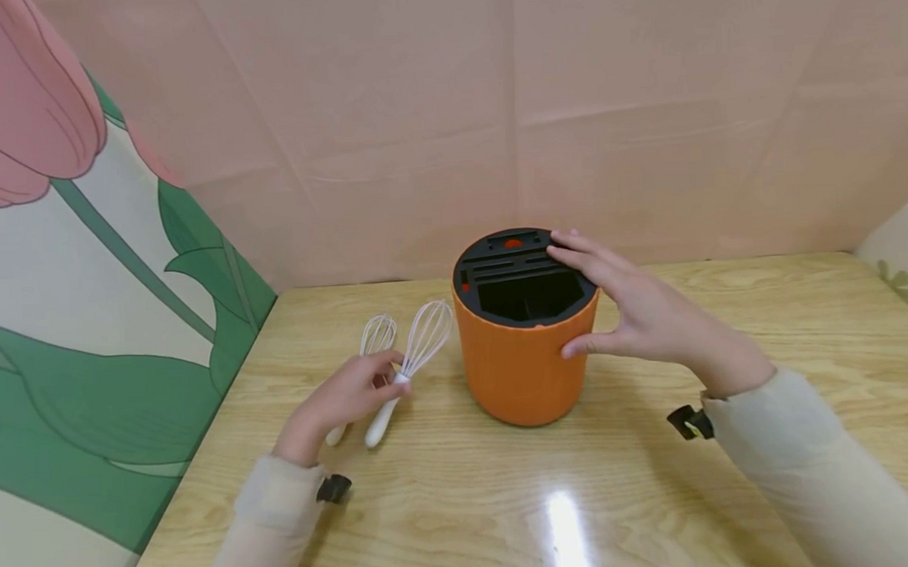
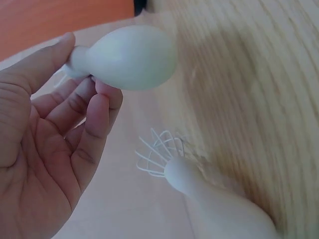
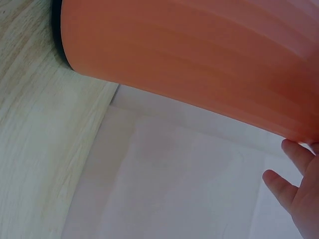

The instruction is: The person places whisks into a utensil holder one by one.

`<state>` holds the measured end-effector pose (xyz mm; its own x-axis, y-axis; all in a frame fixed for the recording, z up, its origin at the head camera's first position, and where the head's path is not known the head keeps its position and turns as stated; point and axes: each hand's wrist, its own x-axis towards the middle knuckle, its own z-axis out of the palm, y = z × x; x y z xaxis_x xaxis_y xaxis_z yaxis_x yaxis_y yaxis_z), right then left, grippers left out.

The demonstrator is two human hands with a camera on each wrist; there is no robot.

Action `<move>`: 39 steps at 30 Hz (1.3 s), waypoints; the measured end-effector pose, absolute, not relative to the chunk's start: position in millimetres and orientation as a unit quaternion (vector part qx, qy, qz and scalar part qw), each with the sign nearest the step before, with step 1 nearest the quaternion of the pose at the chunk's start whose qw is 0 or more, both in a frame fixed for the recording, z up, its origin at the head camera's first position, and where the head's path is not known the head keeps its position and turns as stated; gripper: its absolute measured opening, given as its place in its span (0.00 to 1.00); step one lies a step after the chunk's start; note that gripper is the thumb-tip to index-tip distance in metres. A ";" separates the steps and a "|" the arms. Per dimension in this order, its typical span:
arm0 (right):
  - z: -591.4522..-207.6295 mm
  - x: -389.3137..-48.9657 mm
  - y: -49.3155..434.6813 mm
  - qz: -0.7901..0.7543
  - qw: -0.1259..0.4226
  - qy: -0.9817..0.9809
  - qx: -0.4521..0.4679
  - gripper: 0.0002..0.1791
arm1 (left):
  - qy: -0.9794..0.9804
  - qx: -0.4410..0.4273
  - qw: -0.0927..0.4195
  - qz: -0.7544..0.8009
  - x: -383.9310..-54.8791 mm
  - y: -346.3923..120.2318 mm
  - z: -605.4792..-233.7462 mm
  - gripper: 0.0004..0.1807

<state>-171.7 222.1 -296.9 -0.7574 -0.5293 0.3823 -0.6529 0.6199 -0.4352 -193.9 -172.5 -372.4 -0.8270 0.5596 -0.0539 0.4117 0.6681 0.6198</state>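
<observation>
My left hand pinches a small whisk between thumb and fingers, just below its wires. That whisk has a white handle, whose rounded end points back toward me in the left wrist view. A second whisk lies to its left, its handle partly behind the hand in the head view. My right hand holds the right side of an orange utensil holder, thumb on the front wall and fingers at the rim. The holder stands upright, with a black slotted top.
Both whisks and the holder are on a wood-grain table. A pinkish cloth backdrop rises behind the table's far edge. To the left stands a panel printed with flowers and leaves.
</observation>
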 end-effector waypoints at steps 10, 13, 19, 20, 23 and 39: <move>-296.6 -171.0 221.8 0.273 0.115 -0.896 0.331 0.62 | 0.902 0.278 0.092 0.318 -190.1 -174.5 -362.4 0.21; -296.9 -170.9 222.1 0.274 0.115 -0.896 0.329 0.62 | 0.903 0.280 0.084 0.316 -189.6 -175.6 -358.7 0.22; -297.2 -170.5 221.8 0.273 0.118 -0.896 0.331 0.63 | 0.900 0.276 0.075 0.328 -190.9 -177.8 -354.9 0.21; -297.2 -170.4 221.7 0.273 0.118 -0.895 0.333 0.62 | 0.898 0.277 0.073 0.333 -191.3 -178.2 -354.7 0.21; -297.6 -170.6 221.3 0.275 0.118 -0.893 0.334 0.62 | 0.891 0.281 0.069 0.350 -192.2 -179.2 -353.8 0.20; -296.2 -169.3 222.1 0.291 0.117 -0.890 0.331 0.61 | 0.892 0.289 0.032 0.346 -187.7 -169.7 -334.6 0.18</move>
